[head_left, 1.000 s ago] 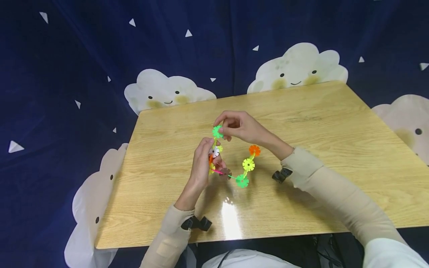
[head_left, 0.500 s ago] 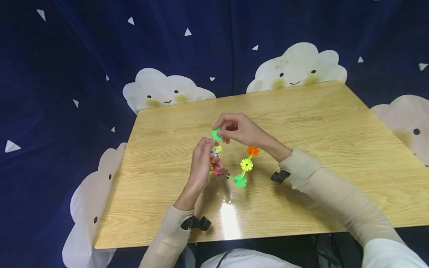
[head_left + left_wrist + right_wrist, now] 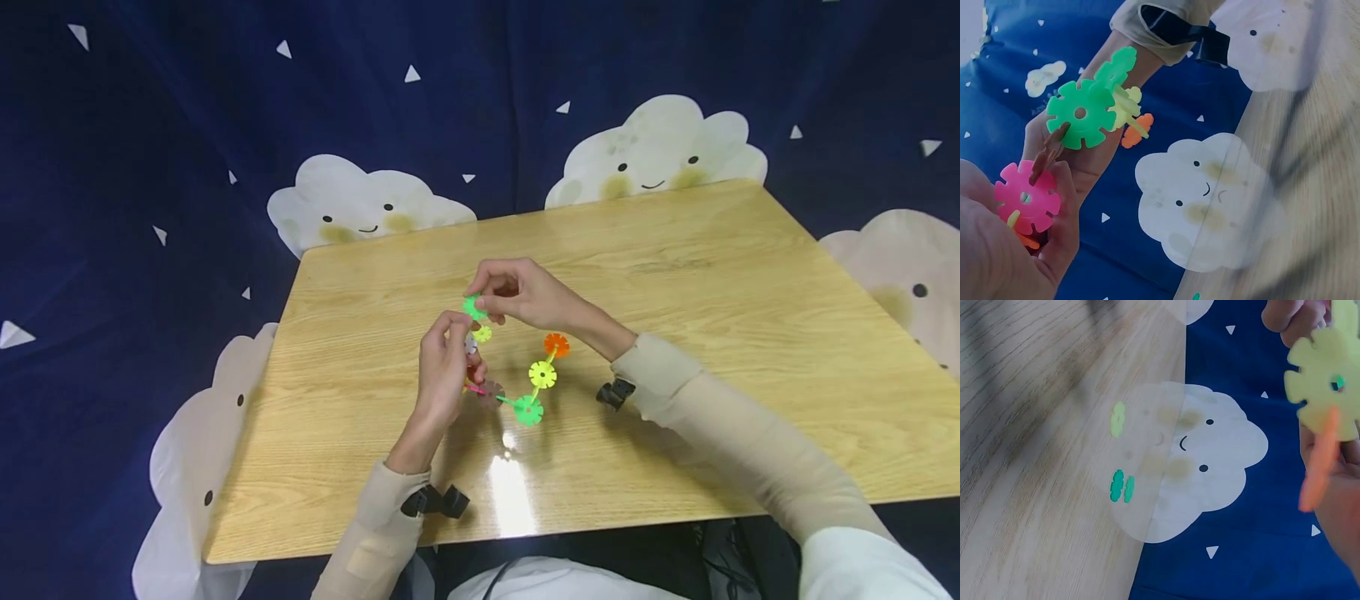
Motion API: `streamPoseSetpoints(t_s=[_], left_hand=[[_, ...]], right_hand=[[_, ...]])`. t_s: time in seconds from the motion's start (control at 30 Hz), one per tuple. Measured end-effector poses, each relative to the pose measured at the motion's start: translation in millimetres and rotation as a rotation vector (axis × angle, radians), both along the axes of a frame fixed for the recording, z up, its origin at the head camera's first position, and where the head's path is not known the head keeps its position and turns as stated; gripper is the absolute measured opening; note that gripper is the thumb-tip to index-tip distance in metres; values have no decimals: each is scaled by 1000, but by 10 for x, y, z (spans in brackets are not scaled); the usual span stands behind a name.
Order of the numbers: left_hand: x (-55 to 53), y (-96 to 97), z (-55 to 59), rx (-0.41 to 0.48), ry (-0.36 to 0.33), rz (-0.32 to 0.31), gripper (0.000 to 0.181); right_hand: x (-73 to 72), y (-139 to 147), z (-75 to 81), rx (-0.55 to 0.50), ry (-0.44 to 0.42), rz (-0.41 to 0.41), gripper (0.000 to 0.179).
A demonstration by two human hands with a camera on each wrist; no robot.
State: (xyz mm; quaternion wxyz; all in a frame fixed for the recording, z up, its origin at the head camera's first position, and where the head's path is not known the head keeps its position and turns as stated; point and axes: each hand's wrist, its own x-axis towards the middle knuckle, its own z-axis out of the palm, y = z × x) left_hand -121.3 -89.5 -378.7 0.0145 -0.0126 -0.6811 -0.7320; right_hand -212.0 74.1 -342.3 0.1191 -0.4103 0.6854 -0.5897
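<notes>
A chain of notched plastic interlocking discs hangs from my left hand [image 3: 441, 367], which grips its near end. Pink, brown, green, yellow and orange discs follow along it; a white disc [image 3: 471, 343] is partly hidden by the fingers. In the left wrist view a pink disc [image 3: 1027, 197] joins a brown disc [image 3: 1049, 153] and a green disc [image 3: 1080, 114]. The free end carries a yellow disc [image 3: 542, 374] and an orange disc [image 3: 557, 345]. Just above the left fingertips, my right hand [image 3: 528, 292] pinches a green disc [image 3: 474, 307]; whether it is joined is hidden.
Below the hands lies a glossy wooden table [image 3: 675, 267] with a bright reflection near its front edge. Blue fabric with white clouds surrounds it. In the right wrist view, small green pieces [image 3: 1117, 485] and a yellow piece [image 3: 1117, 419] show against the table.
My right hand has come down and left a little with the green disc, closer to the left fingertips. The head view has shifted slightly. Both hands keep their hold.
</notes>
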Motion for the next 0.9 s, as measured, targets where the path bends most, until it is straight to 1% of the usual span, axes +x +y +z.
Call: streamPoseSetpoints(t_s=[0.1,0.27,0.47,0.67,0.7,0.73,0.83,0.9], left_hand=[[-8,-8,-4,-11,-10,-1,26],[-7,-5,-17,-6,-33,-23,27],[-7,11,-9,-11,-36,-16,27],[4,9,-60,-18,-47,-7,32],[8,5,-63,-21,-44,-8,32],[23,6,-26,-22,-47,-9,32],[7,4,-13,-23,-15,-17,30],[-8,7,7,-8,2,-27,31]], right_hand=[[-42,3,-31,9,4,16,7],[-45,11,-16,36,22,51,5],[-59,5,-31,56,28,47,4],[-40,3,-98,74,9,56,4],[-30,3,-100,73,10,58,4],[-26,5,-101,71,12,57,4],[-16,12,-69,73,26,35,4],[-17,19,-29,83,47,18,4]])
